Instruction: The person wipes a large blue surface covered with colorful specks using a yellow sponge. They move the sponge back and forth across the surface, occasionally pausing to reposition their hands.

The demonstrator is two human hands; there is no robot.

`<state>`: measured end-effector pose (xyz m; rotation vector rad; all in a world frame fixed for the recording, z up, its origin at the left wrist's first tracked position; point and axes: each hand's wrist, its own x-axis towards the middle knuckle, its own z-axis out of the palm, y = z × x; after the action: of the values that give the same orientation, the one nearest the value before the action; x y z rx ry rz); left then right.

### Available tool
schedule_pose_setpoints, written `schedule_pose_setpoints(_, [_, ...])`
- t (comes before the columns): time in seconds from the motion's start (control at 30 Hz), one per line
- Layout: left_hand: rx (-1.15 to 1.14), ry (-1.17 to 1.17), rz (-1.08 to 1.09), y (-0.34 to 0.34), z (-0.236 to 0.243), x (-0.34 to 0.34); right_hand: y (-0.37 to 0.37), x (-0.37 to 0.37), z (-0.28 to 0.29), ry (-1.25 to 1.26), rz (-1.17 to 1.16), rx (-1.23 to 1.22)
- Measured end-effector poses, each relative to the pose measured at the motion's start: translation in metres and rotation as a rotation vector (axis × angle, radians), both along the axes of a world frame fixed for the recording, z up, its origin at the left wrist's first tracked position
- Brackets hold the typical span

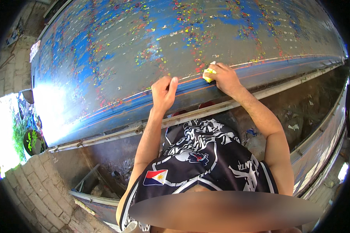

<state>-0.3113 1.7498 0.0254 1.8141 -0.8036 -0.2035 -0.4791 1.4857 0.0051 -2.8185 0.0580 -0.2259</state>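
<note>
Two bare hands over one long grey-and-blue tabletop (128, 70) flecked with red and yellow dots. Right hand (224, 79) pinches one small, crumpled yellow-and-white wad (208, 76), near the tabletop's near edge; material unclear. Wad's white tip points toward the far side, visible long axis running roughly away from the person. Left hand (164, 92) curled, thumb extended; contents hidden. One pale, narrow rail (198, 112) borders the near side. Open surface between hands and well beyond.
</note>
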Motion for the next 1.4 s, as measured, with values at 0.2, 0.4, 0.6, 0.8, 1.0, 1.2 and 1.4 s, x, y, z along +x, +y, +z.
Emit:
schedule_pose_setpoints(0.2, [0.056,-0.675,0.066,-0.086,-0.051,0.046,-0.055,0.118,-0.019,-0.153,0.116,0.019])
schedule_pose_setpoints(0.4, [0.280,-0.704,0.015,-0.085,-0.064,0.049,-0.125,0.287,-0.040,-0.268,0.100,-0.042])
schedule_pose_setpoints(0.6, [0.306,-0.673,-0.041,-0.083,-0.061,0.052,-0.197,0.452,-0.055,-0.469,0.017,-0.025])
schedule_pose_setpoints(0.8, [0.289,-0.624,-0.035,-0.079,-0.067,0.053,-0.236,0.539,-0.054,-0.264,-0.037,-0.010])
schedule_pose_setpoints(1.0, [0.259,-0.638,-0.040,-0.079,-0.068,0.054,-0.205,0.452,-0.055,-0.307,0.120,0.030])
schedule_pose_setpoints(1.2, [0.158,-0.628,-0.024,-0.076,-0.068,0.056,-0.105,0.248,-0.047,-0.232,0.297,-0.085])
schedule_pose_setpoints(1.4, [0.052,-0.571,-0.001,-0.074,-0.070,0.056,-0.030,0.063,-0.013,-0.009,0.439,0.019])
